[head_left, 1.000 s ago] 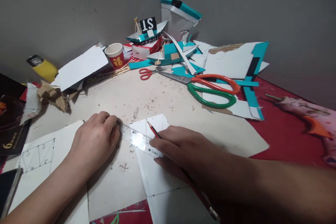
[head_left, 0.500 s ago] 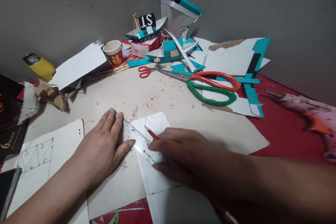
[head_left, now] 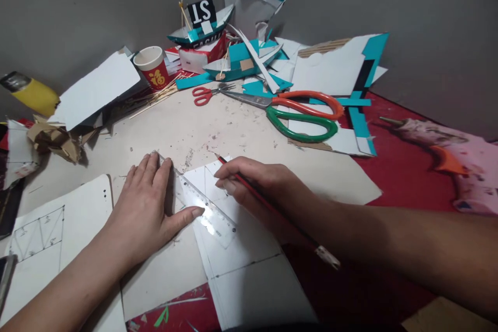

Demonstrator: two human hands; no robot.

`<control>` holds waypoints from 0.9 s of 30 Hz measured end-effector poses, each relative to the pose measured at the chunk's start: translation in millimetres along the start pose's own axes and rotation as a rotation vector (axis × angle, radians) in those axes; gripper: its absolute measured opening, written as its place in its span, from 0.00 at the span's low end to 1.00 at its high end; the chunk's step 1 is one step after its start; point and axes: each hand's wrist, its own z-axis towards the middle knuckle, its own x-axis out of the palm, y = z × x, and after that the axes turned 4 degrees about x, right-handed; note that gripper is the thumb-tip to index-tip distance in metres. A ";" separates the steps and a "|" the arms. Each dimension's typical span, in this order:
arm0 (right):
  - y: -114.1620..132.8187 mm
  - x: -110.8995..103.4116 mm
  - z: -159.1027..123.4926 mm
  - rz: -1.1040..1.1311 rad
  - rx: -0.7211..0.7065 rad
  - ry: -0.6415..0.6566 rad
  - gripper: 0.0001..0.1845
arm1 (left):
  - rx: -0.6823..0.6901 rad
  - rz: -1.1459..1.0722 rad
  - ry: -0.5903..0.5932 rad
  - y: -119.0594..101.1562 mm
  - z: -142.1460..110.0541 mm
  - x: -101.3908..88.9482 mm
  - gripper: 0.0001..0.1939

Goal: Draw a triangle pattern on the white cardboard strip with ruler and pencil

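Note:
My left hand (head_left: 148, 202) lies flat with fingers stretched, pressing a clear plastic ruler (head_left: 216, 222). Its thumb rests on the ruler's near side. Under the ruler is a white paper strip (head_left: 252, 285) with drawn pencil lines, slanting across the table. My right hand (head_left: 259, 187) is closed around a red and black pencil (head_left: 286, 218), its tip pointing up and left. That tip is above the far end of the strip, just off the ruler; I cannot tell whether it touches. The right hand's palm and lower fingers are in shadow.
Large scissors (head_left: 303, 114) and small red scissors (head_left: 202, 95) lie behind the hands. Farther back are paper boats (head_left: 249, 62), a paper cup (head_left: 151, 67) and cut cardboard (head_left: 327, 72). A notebook (head_left: 85, 218) with a sketch is at left, a pink glue gun (head_left: 443, 150) at right.
My right hand has lifted the pencil off and back from the ruler, uncovering more of the ruler and strip. My left hand keeps its hold-down. The whole view has shifted slightly.

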 end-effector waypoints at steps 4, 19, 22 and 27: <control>-2.2 0.2 -0.2 -0.001 -0.010 -0.004 0.06 | 0.014 -0.019 -0.009 3.6 0.3 1.6 0.55; -7.1 4.0 0.8 0.013 -0.024 -0.034 0.05 | 0.029 -0.116 0.012 12.5 -0.5 -1.5 0.56; -6.7 4.6 1.5 0.007 -0.017 -0.037 0.05 | 0.010 -0.137 0.023 12.1 0.4 -2.2 0.57; -4.5 3.5 2.3 -0.001 0.004 -0.047 0.06 | -0.007 -0.179 0.025 12.3 1.0 -2.7 0.57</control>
